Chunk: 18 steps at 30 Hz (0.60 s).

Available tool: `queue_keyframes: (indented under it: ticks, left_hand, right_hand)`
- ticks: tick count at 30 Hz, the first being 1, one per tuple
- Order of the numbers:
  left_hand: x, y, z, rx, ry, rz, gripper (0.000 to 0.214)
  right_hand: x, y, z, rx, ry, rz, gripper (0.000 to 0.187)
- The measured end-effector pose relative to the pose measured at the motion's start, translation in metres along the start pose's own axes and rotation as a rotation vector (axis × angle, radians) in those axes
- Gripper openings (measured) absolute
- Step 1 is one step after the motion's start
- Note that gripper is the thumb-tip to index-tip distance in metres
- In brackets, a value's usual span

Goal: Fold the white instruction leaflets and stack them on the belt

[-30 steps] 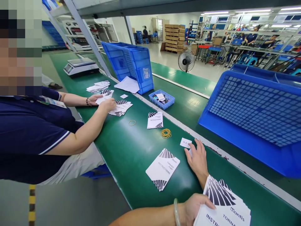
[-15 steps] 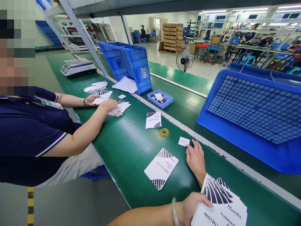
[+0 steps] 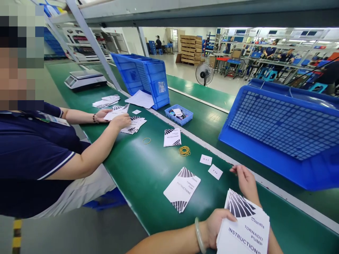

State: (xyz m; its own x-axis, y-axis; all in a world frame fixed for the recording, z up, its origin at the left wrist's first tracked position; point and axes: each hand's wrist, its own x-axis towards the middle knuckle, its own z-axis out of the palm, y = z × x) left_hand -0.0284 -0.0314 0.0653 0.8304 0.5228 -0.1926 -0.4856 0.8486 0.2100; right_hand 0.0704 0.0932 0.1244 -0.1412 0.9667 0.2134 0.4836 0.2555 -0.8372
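My left hand (image 3: 215, 225), with a pale bangle at the wrist, is closed on a stack of instruction booklets (image 3: 246, 229) at the lower right. The top cover reads "Mantis Tornado Pump Instructions". Behind that stack, my right hand (image 3: 245, 181) hovers over the table edge strip, fingers loosely bent and nothing visible in them. To its left lie two paper slips, one marked "8 x 2" (image 3: 215, 172) and another marked "16 x 3" (image 3: 206, 159). Another booklet pile (image 3: 182, 190) rests on the green table, left of my hands.
Rubber bands (image 3: 184, 151) lie beside a smaller booklet stack (image 3: 172, 137). A small blue basket (image 3: 179, 115) holds odds and ends. Large tilted blue crates (image 3: 278, 123) stand along the back. At left, a co-worker (image 3: 53, 151) handles booklets near a scale (image 3: 85, 78).
My right hand has lifted off the paper slips and moved right, uncovering the "8 x 2" slip. The booklets in my left hand have shifted slightly left. The view has tilted up a little.
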Motion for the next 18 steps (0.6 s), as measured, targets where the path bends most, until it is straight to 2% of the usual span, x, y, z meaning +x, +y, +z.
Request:
queue_keyframes:
  ticks: [3,6,9,12,18]
  left_hand:
    - [-0.007,0.012,0.016,-0.054,-0.016,0.049,0.064]
    - [-0.013,0.017,0.029,-0.067,0.005,0.065,0.064]
    - [-0.015,0.012,0.036,-0.018,0.099,0.027,0.06]
    - [-0.014,-0.004,0.036,0.028,0.213,-0.054,0.055]
    - [-0.011,-0.029,0.034,0.092,0.315,-0.194,0.044]
  right_hand:
    - [-0.033,0.006,-0.04,0.133,-0.034,0.212,0.047]
    - [-0.08,0.01,-0.065,0.184,-0.103,0.329,0.053]
    - [-0.125,0.011,-0.071,0.119,-0.13,0.381,0.041]
    - [-0.159,0.014,-0.072,0.124,-0.118,0.454,0.035]
    - [-0.192,0.027,-0.083,0.292,-0.103,0.499,0.03]
